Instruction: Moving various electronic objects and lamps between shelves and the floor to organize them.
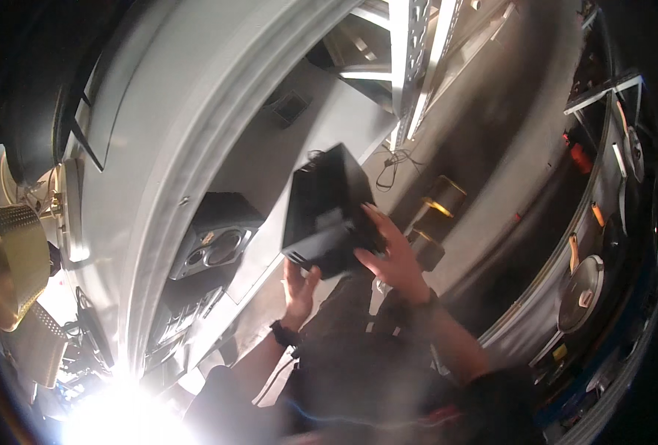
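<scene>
A dark boxy object, perhaps a loudspeaker cabinet, is held between my two hands in front of my body. My left hand grips its lower left edge, with the thumb on the near side. Against its right side lies my right hand, thumb and fingers spread on the surface. The far ends of several fingers are hidden by the box or blurred. Left of it, a black loudspeaker with a grey front rests on a lower grey shelf.
Bright perforated metal uprights rise beyond the box. A loose cable lies on the floor. At left are brass-coloured perforated drums. A bench at right bears a round lidded pan. Strong light glares at lower left.
</scene>
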`<state>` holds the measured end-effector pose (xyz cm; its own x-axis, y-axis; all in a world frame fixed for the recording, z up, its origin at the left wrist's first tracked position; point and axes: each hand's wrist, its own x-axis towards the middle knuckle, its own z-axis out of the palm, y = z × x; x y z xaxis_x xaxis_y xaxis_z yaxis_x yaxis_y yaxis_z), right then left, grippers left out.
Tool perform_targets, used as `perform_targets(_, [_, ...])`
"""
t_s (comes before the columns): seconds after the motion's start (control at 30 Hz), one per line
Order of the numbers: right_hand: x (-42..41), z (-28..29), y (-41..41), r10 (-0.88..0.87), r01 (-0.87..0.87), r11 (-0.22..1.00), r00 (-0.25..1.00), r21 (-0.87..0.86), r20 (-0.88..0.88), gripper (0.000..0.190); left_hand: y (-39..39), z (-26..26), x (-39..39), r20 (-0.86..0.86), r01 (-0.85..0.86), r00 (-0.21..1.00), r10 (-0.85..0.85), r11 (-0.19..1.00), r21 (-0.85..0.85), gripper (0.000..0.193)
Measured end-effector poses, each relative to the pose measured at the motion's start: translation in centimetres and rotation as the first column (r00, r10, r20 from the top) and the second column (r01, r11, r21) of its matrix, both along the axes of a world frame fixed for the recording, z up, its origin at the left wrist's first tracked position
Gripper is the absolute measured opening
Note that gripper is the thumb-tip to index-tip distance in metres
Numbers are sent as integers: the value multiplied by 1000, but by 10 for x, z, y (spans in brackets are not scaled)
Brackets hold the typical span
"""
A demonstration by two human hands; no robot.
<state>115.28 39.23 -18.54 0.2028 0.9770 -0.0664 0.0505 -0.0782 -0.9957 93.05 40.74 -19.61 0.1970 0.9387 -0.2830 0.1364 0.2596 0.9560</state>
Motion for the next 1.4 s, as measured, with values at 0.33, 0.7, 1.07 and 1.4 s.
perform_targets(0.33, [-72,-43,184,221,-200,975,912,-94,346,69,130,-48,-51,-16,-263,961,278,926,269,50])
perform_targets(0.7, [-109,-83,241,126,-109,992,915,-68,383,64,205,-67,-63,-500,-183,750,433,862,472,68])
perform_targets(1.07, [-14,-210,21,87,-8,878,986,-478,143,48,60,-124,-40,-490,-123,832,262,947,298,54])
perform_targets(1.4, [68,-397,-293,-485,374,301,852,-877,197,53,-8,-325,102,-45,608,472,-880,362,-706,49])
